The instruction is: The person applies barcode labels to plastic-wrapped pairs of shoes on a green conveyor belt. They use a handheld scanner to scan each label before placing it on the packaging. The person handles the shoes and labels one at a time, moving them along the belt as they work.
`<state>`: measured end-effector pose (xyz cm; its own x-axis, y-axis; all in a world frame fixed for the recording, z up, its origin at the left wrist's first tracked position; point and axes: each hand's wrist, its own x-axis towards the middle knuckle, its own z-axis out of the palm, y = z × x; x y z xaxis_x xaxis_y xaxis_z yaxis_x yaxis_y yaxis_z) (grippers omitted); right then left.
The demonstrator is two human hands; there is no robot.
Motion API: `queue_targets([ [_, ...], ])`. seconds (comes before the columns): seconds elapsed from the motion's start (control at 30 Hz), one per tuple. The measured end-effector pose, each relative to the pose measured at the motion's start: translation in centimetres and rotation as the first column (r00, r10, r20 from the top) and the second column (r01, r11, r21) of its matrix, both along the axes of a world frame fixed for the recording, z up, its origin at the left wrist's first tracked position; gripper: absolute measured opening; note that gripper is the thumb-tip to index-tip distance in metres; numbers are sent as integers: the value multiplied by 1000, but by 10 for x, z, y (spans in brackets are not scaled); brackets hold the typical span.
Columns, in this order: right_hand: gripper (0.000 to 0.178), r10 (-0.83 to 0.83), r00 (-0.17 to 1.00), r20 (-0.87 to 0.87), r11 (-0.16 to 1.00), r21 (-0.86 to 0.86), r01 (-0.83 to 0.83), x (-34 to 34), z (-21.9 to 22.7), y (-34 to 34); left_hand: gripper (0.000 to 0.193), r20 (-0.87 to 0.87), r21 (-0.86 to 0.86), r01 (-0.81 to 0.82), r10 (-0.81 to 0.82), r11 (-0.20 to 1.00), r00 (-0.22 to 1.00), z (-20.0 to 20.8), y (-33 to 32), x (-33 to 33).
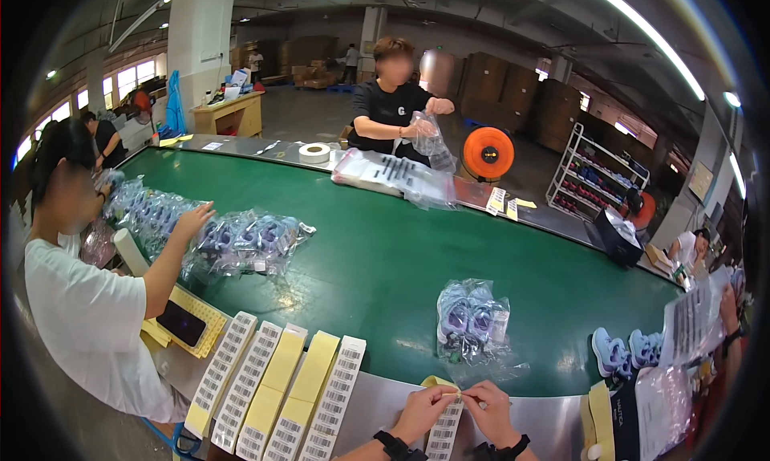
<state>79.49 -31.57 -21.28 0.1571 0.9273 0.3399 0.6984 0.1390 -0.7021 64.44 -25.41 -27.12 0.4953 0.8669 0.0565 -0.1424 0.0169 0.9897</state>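
At the near edge of the green belt, my left hand [429, 409] pinches the top of a strip of barcode labels [443, 440], where its yellow backing folds over. My right hand [492, 415] is closed at the same fold, its fingertips almost meeting the left ones. Whether a single label is peeled loose between them is too small to tell. Just beyond my hands, a pair of light blue shoes in a clear plastic bag [473, 320] lies on the belt. Several more label strips [333, 393] are laid out to the left on the metal ledge.
A person in white [96, 316] at the left handles a row of bagged shoes [249, 240]. Across the green belt [361, 276], another person [393, 100] holds a clear bag above stacked bags [393, 176]. Unbagged blue shoes [611, 353] stand at right, near another worker's plastic bag [696, 320].
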Motion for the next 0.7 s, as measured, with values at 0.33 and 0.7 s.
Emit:
queue_targets([
  [0.33,14,-31,961,274,986,166,-15,-8,-2,-8,24,-108,62,-9,15,998,994,9,0,-3],
  [0.7,11,-77,957,279,972,233,10,-12,3,-7,24,-49,52,13,-10,999,999,2,0,1],
])
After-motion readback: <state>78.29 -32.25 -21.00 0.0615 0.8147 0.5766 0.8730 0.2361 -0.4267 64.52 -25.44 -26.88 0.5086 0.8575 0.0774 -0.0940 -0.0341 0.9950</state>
